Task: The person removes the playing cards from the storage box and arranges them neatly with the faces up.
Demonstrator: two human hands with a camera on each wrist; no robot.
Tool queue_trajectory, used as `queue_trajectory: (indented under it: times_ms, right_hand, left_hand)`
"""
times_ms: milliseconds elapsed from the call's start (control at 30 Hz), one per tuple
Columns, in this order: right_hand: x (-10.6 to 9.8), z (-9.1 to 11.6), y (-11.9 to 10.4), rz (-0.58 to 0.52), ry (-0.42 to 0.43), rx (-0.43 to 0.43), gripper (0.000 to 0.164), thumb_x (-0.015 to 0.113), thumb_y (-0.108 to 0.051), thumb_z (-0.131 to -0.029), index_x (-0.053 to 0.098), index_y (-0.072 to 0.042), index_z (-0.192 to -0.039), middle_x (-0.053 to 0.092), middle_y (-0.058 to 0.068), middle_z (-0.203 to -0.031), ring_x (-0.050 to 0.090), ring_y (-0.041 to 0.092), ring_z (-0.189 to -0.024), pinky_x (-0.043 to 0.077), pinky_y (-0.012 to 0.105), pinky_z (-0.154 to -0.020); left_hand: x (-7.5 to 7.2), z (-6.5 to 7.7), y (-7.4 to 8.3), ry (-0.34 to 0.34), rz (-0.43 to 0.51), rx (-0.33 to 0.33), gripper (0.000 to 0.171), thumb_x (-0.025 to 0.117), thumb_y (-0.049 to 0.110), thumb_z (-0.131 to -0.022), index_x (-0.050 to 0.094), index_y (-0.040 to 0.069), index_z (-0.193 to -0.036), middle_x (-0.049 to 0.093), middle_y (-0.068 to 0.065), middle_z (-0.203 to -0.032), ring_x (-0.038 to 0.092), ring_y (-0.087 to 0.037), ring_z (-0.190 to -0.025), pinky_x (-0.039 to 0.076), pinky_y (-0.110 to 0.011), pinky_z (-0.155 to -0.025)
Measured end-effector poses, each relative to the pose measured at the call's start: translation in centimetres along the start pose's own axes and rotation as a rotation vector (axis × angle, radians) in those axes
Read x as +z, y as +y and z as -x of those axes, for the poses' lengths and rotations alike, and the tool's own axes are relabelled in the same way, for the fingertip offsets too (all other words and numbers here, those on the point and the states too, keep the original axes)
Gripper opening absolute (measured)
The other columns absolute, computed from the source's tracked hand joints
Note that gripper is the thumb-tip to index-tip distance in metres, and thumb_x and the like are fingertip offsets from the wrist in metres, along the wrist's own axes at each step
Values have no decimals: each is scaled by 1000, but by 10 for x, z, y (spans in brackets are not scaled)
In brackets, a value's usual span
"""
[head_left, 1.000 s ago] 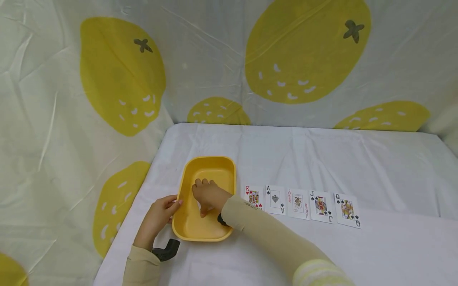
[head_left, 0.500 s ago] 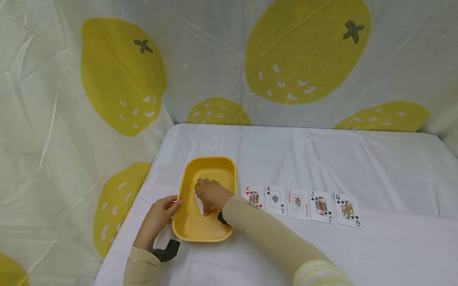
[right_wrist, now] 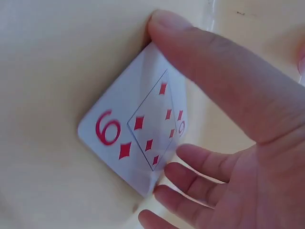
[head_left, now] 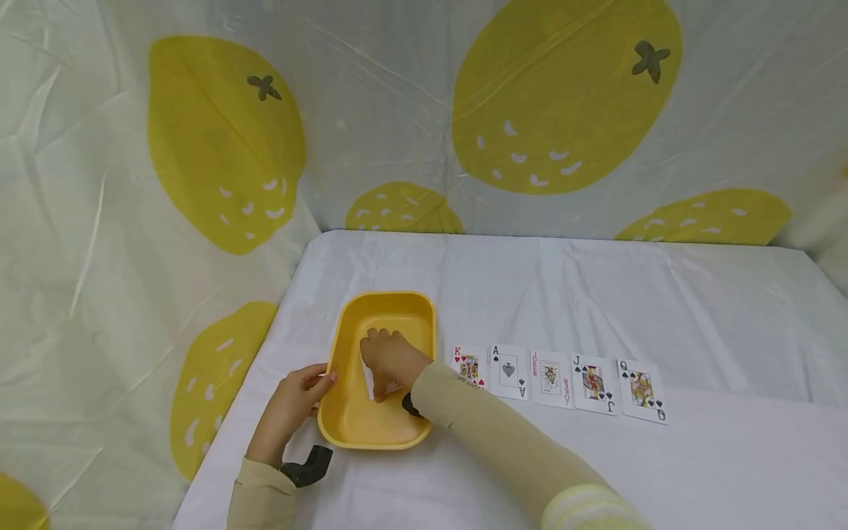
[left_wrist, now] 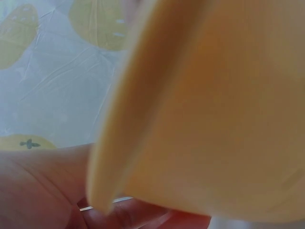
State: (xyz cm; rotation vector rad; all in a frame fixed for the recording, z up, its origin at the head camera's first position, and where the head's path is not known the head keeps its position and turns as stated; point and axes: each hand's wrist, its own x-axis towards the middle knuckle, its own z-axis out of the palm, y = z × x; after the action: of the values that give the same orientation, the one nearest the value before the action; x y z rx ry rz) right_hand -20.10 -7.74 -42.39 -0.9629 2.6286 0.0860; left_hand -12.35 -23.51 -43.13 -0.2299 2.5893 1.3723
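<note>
A yellow plastic tub [head_left: 351,430] stands on the left part of the table. My left hand [head_left: 294,401] grips its left rim, thumb on top and fingers below the lip; the left wrist view shows the tub wall [left_wrist: 214,119] close up. Inside the tub, my right hand [head_left: 391,361] reaches down over a playing card [head_left: 369,381], mostly hidden in the head view. In the right wrist view this card is a six of diamonds [right_wrist: 143,126]. The thumb [right_wrist: 190,40] touches one corner and the curled fingers [right_wrist: 195,183] lie along the opposite edge.
Right of the tub lies a face-up row: king of hearts [head_left: 469,366], ace of spades [head_left: 509,372], joker [head_left: 550,378], jack of spades [head_left: 594,384] and queen of spades [head_left: 642,391]. A lemon-print curtain [head_left: 384,110] rises behind the white-covered table [head_left: 729,456].
The right hand has shifted slightly to the right inside the tub, and more of the card's white edge shows left of it than a second ago. The left hand keeps its grip.
</note>
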Motion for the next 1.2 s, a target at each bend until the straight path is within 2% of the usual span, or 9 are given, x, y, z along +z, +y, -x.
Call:
queue_trajectory:
  times_ms: [133, 567, 967, 1200]
  right_hand:
    - [1, -1, 2, 6, 14, 7, 74, 82, -49, -54, 49, -11, -109, 41, 3, -93, 40, 17, -87, 38, 28, -80]
    - [1, -3, 3, -14, -16, 33, 72, 81, -48, -56, 46, -10, -106, 37, 3, -91, 36, 17, -85, 35, 28, -79]
    - [5, -2, 5, -66, 48, 21, 73, 83, -44, -54, 45, -9, -104, 36, 3, -88, 35, 18, -83, 34, 27, -77]
    - [4, 0, 5, -91, 45, 42, 74, 84, -45, -51, 44, -9, -102, 35, 4, -87, 34, 18, -82, 31, 28, -75]
  left_hand:
    - [0, 0, 0, 3, 5, 5, 38, 57, 22, -89, 55, -1, -120, 64, -14, -98, 61, -19, -77, 53, -31, -58]
    - [0, 0, 0, -3, 10, 1, 38, 57, 22, -89, 55, 0, -120, 64, -14, -98, 61, -19, -77, 53, -31, -58]
    - [0, 1, 0, -5, 16, -1, 39, 57, 24, -89, 55, 0, -120, 64, -14, -98, 61, -19, -78, 53, -31, -59]
    - [0, 1, -1, 1, 9, 0, 40, 58, 26, -88, 55, 0, -120, 64, -14, -99, 61, -19, -78, 53, -32, -60]
